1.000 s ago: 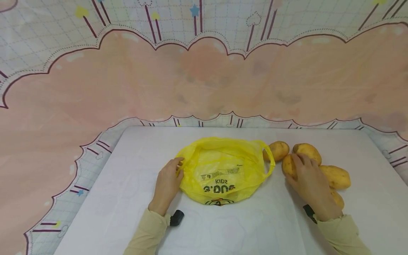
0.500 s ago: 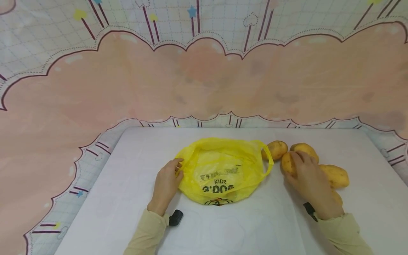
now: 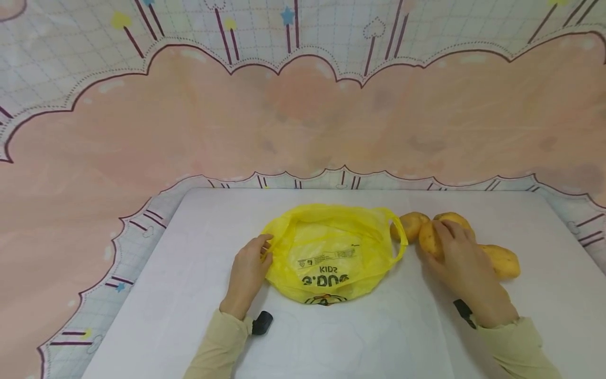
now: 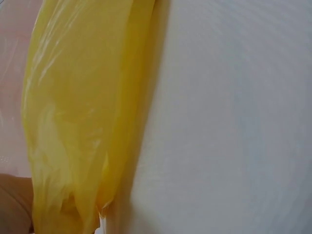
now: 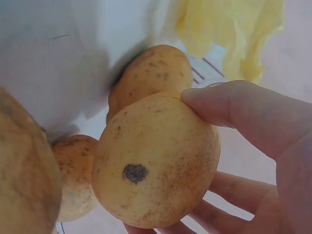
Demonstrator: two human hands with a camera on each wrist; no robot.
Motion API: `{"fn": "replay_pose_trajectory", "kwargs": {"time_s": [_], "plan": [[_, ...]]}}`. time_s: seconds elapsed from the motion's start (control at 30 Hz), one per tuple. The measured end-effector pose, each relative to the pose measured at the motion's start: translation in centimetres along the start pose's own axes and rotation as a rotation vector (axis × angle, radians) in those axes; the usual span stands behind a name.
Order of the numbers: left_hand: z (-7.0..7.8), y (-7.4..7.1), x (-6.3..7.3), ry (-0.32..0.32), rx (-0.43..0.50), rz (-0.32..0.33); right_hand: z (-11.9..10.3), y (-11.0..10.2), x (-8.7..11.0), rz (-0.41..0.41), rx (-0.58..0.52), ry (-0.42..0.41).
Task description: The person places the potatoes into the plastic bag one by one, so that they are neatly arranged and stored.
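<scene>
A yellow plastic bag (image 3: pixel 331 237) with black print lies on the table with its mouth spread wide. My left hand (image 3: pixel 247 271) pinches its left edge; in the left wrist view the yellow film (image 4: pixel 83 107) hides most of that hand. To the right of the bag, my right hand (image 3: pixel 466 271) grips a potato (image 3: pixel 428 242). The right wrist view shows this potato (image 5: pixel 156 161), with a dark spot on its skin, between thumb and fingers. Other potatoes lie close about it: one by the bag handle (image 3: pixel 412 225), one behind the hand (image 3: pixel 454 217), one to its right (image 3: pixel 503 261).
The white tabletop (image 3: pixel 331 342) carries the bag and the potatoes. Behind it hangs a patterned cloth backdrop (image 3: pixel 303 121) in peach and white. A black wrist device (image 3: pixel 262 322) sits at the left cuff.
My right hand has raised and tilted the gripped potato slightly. The potato seen below the wrist earlier is now hidden behind the hand and forearm. The left hand and the bag have stayed put.
</scene>
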State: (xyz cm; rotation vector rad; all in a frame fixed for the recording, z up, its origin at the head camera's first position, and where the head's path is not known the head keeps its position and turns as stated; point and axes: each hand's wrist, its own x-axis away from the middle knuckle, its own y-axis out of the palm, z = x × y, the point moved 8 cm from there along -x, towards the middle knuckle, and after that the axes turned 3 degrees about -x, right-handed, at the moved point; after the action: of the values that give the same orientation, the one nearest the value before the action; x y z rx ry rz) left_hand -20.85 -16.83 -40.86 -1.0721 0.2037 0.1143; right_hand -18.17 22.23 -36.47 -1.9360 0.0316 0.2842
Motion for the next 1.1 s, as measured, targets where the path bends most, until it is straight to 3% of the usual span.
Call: {"fn": "replay_pose_trajectory", "kwargs": {"time_s": [0.5,1.1], "plan": [[-0.1,0.0,0.0,0.011,0.012,0.008,-1.5,-1.7,0.1,0.146,-0.008,-0.126],[0.0,-0.1,0.1,0.019,0.018,0.017,-4.5,-2.6,-0.7,0.111,-0.027,-0.173]]}}
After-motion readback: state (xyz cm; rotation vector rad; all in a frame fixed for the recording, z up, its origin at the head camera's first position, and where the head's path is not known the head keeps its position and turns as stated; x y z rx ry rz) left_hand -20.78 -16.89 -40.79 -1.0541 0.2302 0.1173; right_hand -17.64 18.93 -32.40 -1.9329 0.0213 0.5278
